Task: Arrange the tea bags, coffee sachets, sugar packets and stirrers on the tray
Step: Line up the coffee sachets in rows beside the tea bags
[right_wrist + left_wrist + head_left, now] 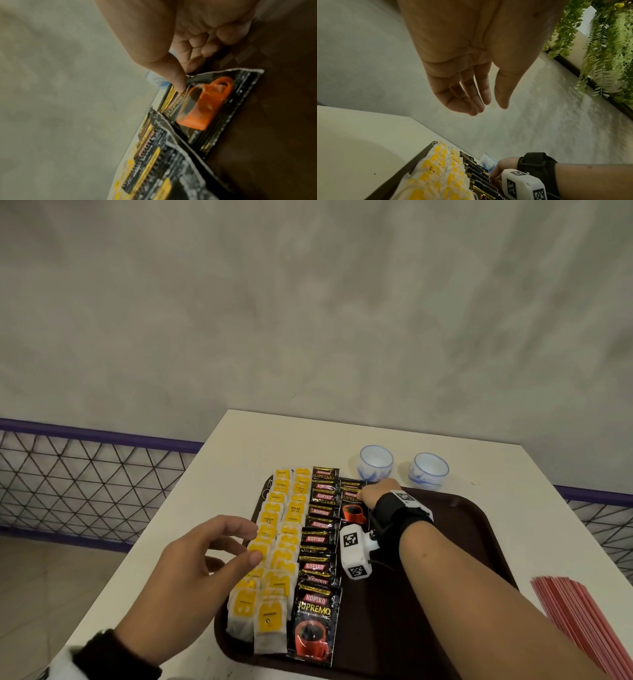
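right hand: top Kopiko sachet of second column pinched, far end of brown tray
left hand: held loose, fingers relaxed, nothing gripped, above tea bags
stirrers: on table, right of tray

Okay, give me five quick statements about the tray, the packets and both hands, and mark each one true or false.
1. The tea bags lie in two columns along the left side of the tray. True.
2. The left hand grips a coffee sachet. False: it hovers with fingers relaxed and holds nothing.
3. The right hand pinches a coffee sachet at the far end of a second coffee column. True.
4. The red stirrers are already on the tray. False: they lie on the table, right of the tray.
5. Two cups stand on the tray. False: they stand on the table beyond it.
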